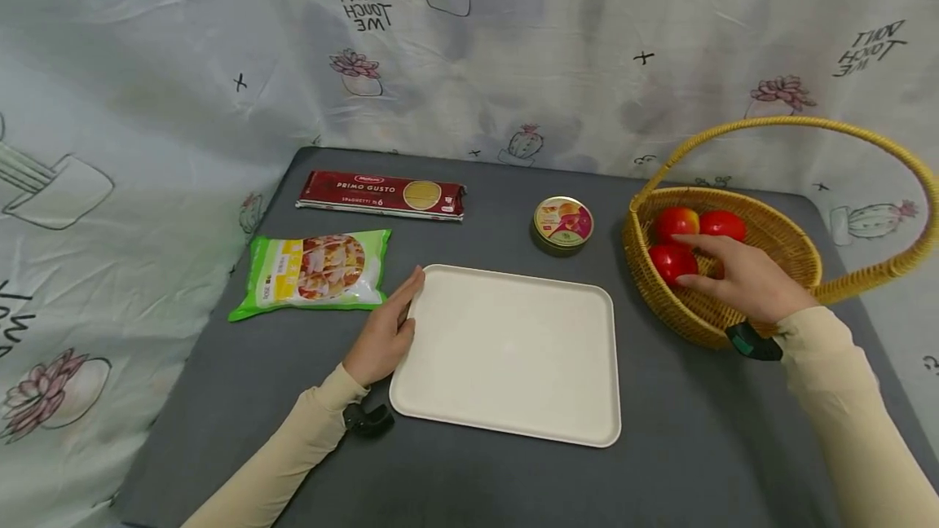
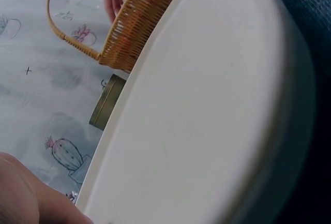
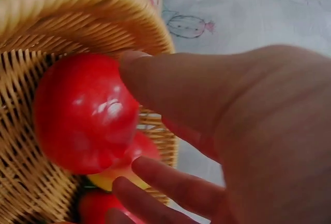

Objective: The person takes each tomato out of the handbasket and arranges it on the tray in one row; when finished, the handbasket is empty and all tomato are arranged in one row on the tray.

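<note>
My left hand [image 1: 385, 336] rests along the left edge of a cream rectangular tray [image 1: 509, 357], its fingers extended by the rim. In the left wrist view, part of that hand [image 2: 36, 195] shows beside the tray [image 2: 181, 110]. My right hand [image 1: 748, 277] reaches into a yellow wicker basket [image 1: 778, 243]. Its thumb and fingers are spread about a shiny red tomato-like fruit [image 1: 672, 264]; in the right wrist view the thumb lies at the edge of this fruit [image 3: 85, 113]. Beside it lie a red-and-yellow fruit [image 1: 677, 222] and another red one [image 1: 722, 225].
A red spaghetti packet [image 1: 381, 195] lies at the back left, with a green-and-white food bag [image 1: 319, 271] before it. Between packet and basket stands a round tin [image 1: 562, 224]. The basket's tall handle [image 1: 807, 122] arches toward the right. Patterned cloth [image 1: 477, 47] hangs behind the grey table.
</note>
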A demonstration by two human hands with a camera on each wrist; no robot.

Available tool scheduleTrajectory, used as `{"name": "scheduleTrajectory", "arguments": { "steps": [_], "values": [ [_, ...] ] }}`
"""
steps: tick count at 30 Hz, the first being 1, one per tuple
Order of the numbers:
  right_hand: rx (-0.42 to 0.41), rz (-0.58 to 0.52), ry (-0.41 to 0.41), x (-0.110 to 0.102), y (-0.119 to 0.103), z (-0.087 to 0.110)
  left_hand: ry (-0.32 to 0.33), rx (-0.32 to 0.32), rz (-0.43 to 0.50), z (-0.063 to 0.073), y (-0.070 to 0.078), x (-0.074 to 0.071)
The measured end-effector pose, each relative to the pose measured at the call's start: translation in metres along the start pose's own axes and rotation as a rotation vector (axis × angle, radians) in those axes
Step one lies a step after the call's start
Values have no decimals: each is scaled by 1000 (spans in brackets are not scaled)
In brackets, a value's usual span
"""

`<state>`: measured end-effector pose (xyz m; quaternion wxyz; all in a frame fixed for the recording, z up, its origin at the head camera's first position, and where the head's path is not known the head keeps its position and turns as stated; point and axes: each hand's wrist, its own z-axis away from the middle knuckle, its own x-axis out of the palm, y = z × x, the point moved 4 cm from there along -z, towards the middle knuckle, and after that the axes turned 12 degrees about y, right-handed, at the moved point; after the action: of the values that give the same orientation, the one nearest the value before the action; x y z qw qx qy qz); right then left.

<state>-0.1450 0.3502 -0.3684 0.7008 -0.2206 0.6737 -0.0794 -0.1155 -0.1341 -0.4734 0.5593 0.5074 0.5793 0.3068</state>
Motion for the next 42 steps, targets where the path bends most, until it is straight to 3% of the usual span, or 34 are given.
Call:
{"name": "scheduleTrajectory", "arguments": {
  "steps": [8, 20, 36, 42],
  "values": [
    [57, -69, 16, 7, 14, -10, 21, 0, -10, 3, 0, -5],
    [21, -93, 10, 12, 16, -17, 32, 4, -5, 4, 2, -6],
    [120, -110, -33, 12, 22, -12, 26, -5, -6, 2, 3, -2],
    [157, -69, 11, -2, 18, -4, 20, -6, -13, 0, 1, -1]
  ]
}}
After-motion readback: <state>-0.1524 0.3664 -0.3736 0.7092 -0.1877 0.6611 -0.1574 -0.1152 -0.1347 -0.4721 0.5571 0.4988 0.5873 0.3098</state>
